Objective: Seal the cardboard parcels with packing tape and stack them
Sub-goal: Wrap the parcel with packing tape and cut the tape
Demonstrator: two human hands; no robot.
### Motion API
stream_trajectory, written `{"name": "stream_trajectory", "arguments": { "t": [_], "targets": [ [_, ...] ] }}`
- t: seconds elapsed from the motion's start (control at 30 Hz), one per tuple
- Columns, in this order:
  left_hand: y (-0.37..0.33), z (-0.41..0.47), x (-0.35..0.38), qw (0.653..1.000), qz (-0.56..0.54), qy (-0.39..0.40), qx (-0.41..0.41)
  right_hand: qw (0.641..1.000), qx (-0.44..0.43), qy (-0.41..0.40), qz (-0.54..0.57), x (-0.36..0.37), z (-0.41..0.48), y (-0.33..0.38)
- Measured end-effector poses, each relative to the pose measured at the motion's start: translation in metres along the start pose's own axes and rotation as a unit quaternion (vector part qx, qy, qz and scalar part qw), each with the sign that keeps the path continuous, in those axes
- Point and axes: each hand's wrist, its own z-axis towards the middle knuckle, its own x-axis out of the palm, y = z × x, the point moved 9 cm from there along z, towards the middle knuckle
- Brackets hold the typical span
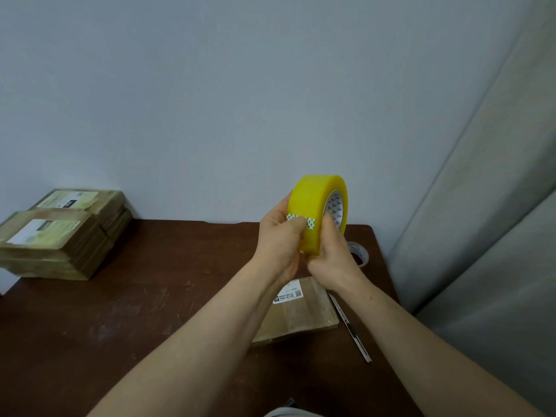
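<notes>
I hold a thick yellow roll of packing tape (313, 200) upright above the table, in front of the wall. My right hand (332, 257) grips the roll from below, with fingers hooked into its white core. My left hand (278, 236) pinches the green-and-white tab at the tape's end on the roll's face. Under my forearms a flat cardboard parcel (304, 314) with a white label lies on the brown table (150, 311). Two stacks of flat labelled parcels (57, 245) stand at the table's back left.
A slim utility knife (349, 326) lies just right of the flat parcel. A second, clear tape roll (359, 251) rests near the table's back right corner. A grey curtain (487, 206) hangs to the right, close to the table's edge.
</notes>
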Motion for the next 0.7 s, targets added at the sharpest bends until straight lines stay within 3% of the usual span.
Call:
{"name": "stream_trajectory", "arguments": {
  "t": [0.13,0.27,0.47,0.7],
  "targets": [
    [-0.004,0.000,0.009,0.997,-0.033,0.073,-0.011,1.000,-0.019,-0.016,0.016,-0.004,0.000,0.003],
    [-0.006,0.003,0.004,0.998,-0.048,0.036,-0.003,0.998,-0.023,-0.028,0.042,-0.003,-0.003,0.007],
    [-0.005,-0.001,0.007,0.997,-0.053,0.057,0.007,0.996,-0.018,-0.028,0.081,-0.006,-0.004,0.007],
    [-0.014,0.002,0.001,0.998,-0.013,0.017,0.066,0.968,-0.021,-0.014,0.248,-0.011,-0.006,0.020]
  ]
}}
